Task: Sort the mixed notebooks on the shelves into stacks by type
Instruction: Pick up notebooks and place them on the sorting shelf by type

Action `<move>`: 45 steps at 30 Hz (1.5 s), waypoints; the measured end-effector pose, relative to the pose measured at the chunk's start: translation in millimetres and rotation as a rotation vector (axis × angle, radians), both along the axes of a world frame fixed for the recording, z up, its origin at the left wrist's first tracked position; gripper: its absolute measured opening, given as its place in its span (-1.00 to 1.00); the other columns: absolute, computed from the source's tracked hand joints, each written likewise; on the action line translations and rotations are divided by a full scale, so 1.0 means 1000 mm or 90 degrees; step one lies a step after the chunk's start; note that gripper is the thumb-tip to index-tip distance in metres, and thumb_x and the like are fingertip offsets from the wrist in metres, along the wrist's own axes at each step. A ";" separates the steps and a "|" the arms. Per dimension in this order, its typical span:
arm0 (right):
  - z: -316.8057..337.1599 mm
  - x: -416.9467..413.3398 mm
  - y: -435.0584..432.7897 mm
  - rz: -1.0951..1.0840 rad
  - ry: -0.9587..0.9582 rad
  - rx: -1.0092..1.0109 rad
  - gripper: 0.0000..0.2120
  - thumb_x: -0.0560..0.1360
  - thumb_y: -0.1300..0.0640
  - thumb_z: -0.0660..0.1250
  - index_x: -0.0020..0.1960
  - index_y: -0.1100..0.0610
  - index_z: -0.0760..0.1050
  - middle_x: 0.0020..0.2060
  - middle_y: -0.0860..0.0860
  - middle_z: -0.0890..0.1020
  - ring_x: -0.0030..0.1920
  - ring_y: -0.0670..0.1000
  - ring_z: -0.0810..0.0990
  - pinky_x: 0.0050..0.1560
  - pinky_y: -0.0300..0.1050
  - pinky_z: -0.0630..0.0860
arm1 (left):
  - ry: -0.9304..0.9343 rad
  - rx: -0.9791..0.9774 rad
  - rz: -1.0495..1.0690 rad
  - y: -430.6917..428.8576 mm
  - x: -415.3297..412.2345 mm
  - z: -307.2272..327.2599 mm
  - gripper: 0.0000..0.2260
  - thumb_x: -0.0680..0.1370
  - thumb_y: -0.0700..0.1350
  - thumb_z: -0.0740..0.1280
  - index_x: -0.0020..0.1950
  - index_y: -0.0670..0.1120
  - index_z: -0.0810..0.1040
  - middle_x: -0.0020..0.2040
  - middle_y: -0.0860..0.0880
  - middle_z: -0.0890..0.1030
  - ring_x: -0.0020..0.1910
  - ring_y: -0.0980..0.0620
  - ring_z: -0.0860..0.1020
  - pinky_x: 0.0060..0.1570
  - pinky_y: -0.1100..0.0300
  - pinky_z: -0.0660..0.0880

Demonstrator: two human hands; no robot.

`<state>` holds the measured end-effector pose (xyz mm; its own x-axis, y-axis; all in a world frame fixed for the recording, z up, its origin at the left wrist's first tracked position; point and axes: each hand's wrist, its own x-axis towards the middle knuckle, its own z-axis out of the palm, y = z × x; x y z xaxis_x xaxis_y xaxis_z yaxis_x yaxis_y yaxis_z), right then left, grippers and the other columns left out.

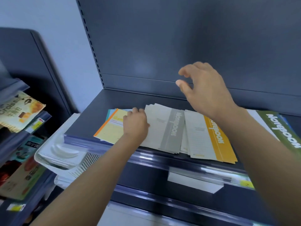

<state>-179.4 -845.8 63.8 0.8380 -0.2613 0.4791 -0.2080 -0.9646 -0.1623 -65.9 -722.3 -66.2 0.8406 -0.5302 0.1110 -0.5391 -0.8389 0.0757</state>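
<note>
Notebooks with thin paper covers are spread on the dark grey metal shelf (97, 118); the fanned stack of pale, grey-banded notebooks (164, 128) is taken as the reference. Just left of it lies a yellow notebook with an orange spine (110, 128), overlapping bluish covers; just right of it lies a loose stack of pale, orange-banded notebooks (210, 137), and further right a green-banded notebook (280, 129). Both stacks beside the reference, and the reference itself, overhang the shelf's front lip, so a sideways push could likely send slippery covers over the edge; types could also be mixed where edges overlap. The left hand (136, 123) is laid on the reference's left edge, fingers bent; whether a cover is pinched cannot be told. The right hand (205, 85) is raised above and behind the reference, fingers loosely curled and apart, nothing held.
</note>
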 end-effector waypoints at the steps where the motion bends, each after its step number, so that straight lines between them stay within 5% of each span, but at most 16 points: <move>1: 0.001 0.005 0.009 0.003 -0.001 -0.002 -0.71 0.58 0.05 0.18 0.25 0.14 0.44 0.15 0.09 0.51 0.17 0.11 0.41 0.16 -0.01 0.32 | -0.022 -0.022 -0.014 0.008 0.004 0.010 -0.65 0.56 -0.01 0.28 0.23 -0.20 0.36 0.20 -0.16 0.44 0.18 -0.16 0.42 0.08 0.05 0.36; 12: 0.026 0.091 0.169 0.241 -0.057 -0.018 -0.69 0.59 0.04 0.17 0.28 0.12 0.42 0.19 0.07 0.48 0.20 0.11 0.37 0.14 -0.05 0.26 | -0.299 -0.301 0.072 0.198 0.019 0.120 -0.84 0.47 -0.19 0.30 0.01 -0.24 0.50 -0.09 -0.23 0.53 -0.12 -0.25 0.49 -0.14 -0.12 0.44; 26: 0.031 0.189 0.376 0.666 -0.129 0.076 -0.76 0.55 0.13 0.22 0.18 0.19 0.48 0.10 0.12 0.54 0.14 0.16 0.44 0.13 0.03 0.35 | -0.418 -0.238 0.551 0.394 -0.009 0.136 -0.85 0.55 -0.16 0.28 0.09 -0.16 0.48 0.00 -0.11 0.51 -0.01 -0.13 0.44 -0.03 0.04 0.37; 45: 0.018 0.244 0.539 0.945 -0.135 0.166 -0.76 0.55 0.12 0.26 0.14 0.22 0.51 0.10 0.12 0.54 0.13 0.15 0.46 0.07 0.03 0.38 | -0.377 -0.192 0.910 0.515 -0.017 0.115 -0.83 0.56 -0.11 0.27 0.12 -0.14 0.47 0.08 -0.08 0.51 0.07 -0.11 0.45 0.05 0.06 0.36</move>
